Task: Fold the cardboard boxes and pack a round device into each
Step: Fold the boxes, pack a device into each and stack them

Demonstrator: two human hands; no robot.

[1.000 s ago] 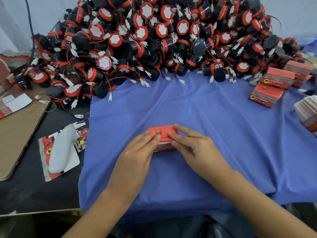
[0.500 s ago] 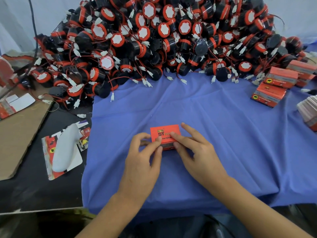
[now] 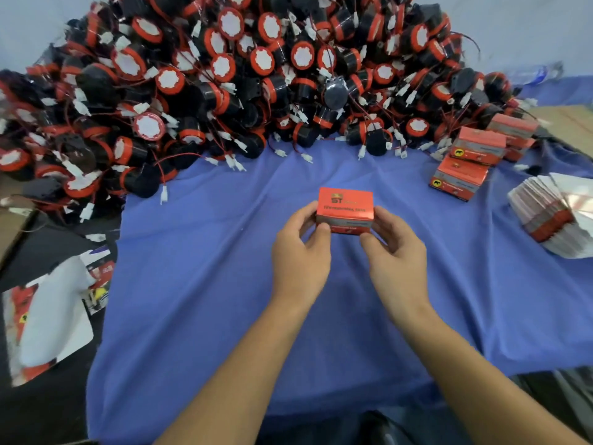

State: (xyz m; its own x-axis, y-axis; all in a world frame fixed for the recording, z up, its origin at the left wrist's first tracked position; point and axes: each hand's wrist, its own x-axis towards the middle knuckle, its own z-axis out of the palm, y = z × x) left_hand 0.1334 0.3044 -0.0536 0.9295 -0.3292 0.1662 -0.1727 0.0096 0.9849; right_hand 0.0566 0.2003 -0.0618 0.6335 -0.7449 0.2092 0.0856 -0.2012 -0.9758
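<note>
A small red cardboard box (image 3: 346, 205), closed and squared up, is held over the middle of the blue cloth (image 3: 199, 284). My left hand (image 3: 300, 255) grips its left end, thumb on the front face. My right hand (image 3: 396, 256) grips its right end. A big heap of round black-and-red devices (image 3: 224, 85) with red wires and white plugs fills the far side of the table. What is inside the held box is hidden.
Several closed red boxes (image 3: 478, 152) sit at the far right. A stack of flat unfolded box blanks (image 3: 552, 216) lies at the right edge. At left, on the black surface, lie flat printed cards (image 3: 48, 319) and brown cardboard (image 3: 9, 226).
The box was flat on the cloth under both hands; both hands have lifted it and carried it forward, now holding it by its two ends.
</note>
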